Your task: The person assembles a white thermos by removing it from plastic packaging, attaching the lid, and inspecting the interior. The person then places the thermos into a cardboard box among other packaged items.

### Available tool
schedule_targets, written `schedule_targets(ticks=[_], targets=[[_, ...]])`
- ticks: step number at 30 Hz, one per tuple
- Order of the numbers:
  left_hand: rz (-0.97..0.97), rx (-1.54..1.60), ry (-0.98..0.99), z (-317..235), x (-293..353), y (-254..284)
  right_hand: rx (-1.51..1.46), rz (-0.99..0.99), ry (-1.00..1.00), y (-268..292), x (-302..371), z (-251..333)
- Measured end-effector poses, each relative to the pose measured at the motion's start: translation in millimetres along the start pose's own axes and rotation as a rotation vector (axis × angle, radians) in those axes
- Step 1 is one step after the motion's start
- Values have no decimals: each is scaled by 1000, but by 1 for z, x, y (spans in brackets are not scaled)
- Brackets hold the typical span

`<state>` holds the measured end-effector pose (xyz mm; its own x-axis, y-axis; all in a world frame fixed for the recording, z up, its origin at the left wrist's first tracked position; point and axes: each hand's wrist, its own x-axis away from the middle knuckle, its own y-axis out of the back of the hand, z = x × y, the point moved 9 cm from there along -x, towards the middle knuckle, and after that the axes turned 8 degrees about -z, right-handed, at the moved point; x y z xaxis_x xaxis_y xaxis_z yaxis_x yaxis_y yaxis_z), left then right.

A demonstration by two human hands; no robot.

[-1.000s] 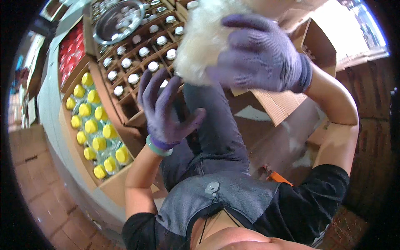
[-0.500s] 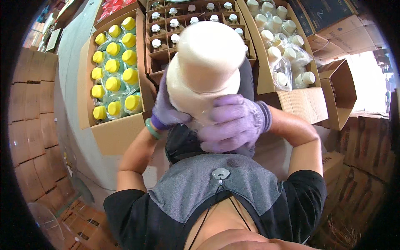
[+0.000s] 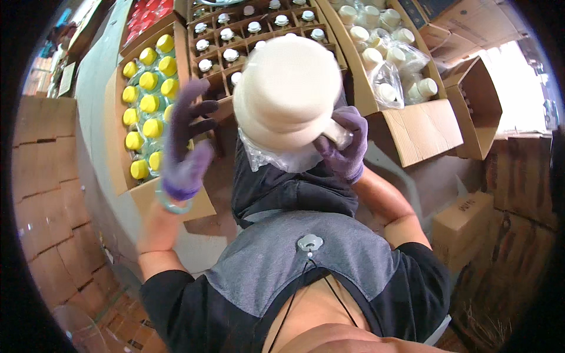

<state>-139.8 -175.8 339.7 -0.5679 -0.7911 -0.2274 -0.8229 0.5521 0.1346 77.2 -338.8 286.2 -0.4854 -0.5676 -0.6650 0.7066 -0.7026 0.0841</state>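
Note:
A cream-coloured lidded jug [image 3: 286,94] stands out large in the middle, with a clear plastic bag [image 3: 268,157] crumpled round its lower part. My right hand [image 3: 344,144], in a purple glove, is closed round the jug's side handle. My left hand [image 3: 187,141], gloved the same, is apart from the jug on its left, near the box of yellow-capped bottles. Its fingers are spread and hold nothing, though motion blurs them a little. The jug's underside is hidden from view.
To the left is a cardboard box of yellow-capped bottles [image 3: 149,104]. Behind the jug stands a divided carton [image 3: 215,70] of white-capped bottles. On the right, an open box [image 3: 418,132] holds bagged white-capped bottles. Stacked cartons [image 3: 50,194] line the left side.
My left hand has let go of the jug and moved left, its fingers opening. My right hand has shifted to the handle, and the jug has turned, bringing the handle into view.

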Motion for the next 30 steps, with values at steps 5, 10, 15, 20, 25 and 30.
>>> schedule_targets(ticks=[5, 10, 15, 20, 25, 30], targets=[[194, -453, -113, -89, -25, 0, -20, 274, 220, -54, -41, 46], [417, -899, -416, -135, -17, -14, -326, 586, 0, -64, -82, 32], [465, -980, -540, -112, -25, -5, -157, 593, 152, -58, -104, 39], [87, -478, -66, -24, -23, 24, 133, 549, 453, -77, -86, 54], [-159, -318, 20, 11, -12, 79, 280, 524, 247, -47, -86, -74], [-337, -124, 31, 39, 0, 138, 557, 919, 359, -65, 27, -155]])
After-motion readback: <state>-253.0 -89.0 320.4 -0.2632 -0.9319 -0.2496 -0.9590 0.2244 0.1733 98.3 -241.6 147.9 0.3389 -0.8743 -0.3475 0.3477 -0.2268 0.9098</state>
